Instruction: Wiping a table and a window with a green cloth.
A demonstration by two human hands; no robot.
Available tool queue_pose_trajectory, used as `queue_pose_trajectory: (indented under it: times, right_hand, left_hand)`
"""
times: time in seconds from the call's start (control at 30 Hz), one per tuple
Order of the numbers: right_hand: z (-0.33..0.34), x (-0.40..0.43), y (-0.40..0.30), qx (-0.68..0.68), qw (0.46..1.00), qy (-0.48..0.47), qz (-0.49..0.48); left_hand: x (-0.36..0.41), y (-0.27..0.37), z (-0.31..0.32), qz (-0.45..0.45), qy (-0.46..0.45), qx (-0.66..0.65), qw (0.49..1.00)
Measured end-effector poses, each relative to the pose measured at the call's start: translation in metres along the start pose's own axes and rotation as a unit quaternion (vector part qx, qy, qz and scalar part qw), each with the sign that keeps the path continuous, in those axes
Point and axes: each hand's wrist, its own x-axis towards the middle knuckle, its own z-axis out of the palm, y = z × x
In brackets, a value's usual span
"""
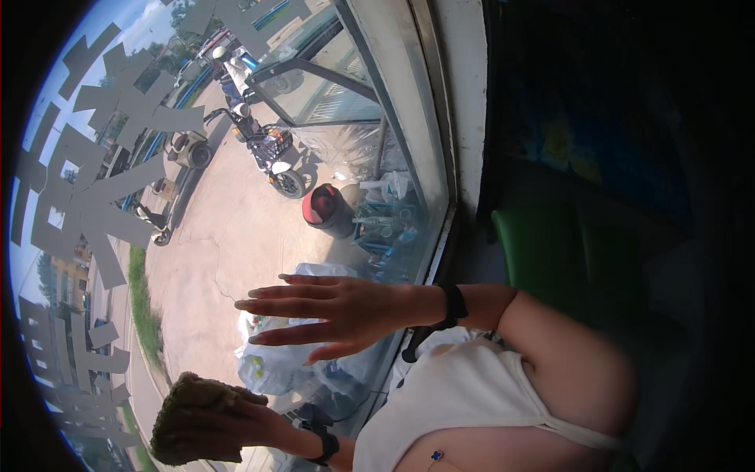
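A glass window pane [200, 307] stands before me, with large grey cut-out characters [76, 189] on it. My right hand [330, 312] is raised at the pane with its fingers spread and nothing in it; whether it touches the glass I cannot tell. Lower in the picture, my left hand [236, 428] is on a thick brownish-green cloth [197, 389], held up at the glass. The cloth hides part of the fingers. Each wrist bears a black band.
Through the glass show a red-rimmed bin [324, 206], bottles in a crate [383, 227], plastic bags [265, 371], a glass-sided case [318, 94] and parked scooters [265, 147]. A metal window frame [442, 118] runs beside me, and a green seat [537, 259] stands indoors.
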Motion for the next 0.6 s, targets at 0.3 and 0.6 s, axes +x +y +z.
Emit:
queue_pose_trajectory:
  times: [0.3, 0.6]
  right_hand:
    - [-0.109, -0.040, 0.098, -0.147, 0.969, 0.144, 0.137]
    - [-0.061, -0.114, 0.119, -0.101, 0.988, 0.077, 0.082]
  left_hand:
    - [0.051, 0.300, 0.042, 0.093, -0.188, -0.478, 0.853]
    - [-0.027, 0.272, 0.038, 0.114, -0.236, -0.435, 0.861]
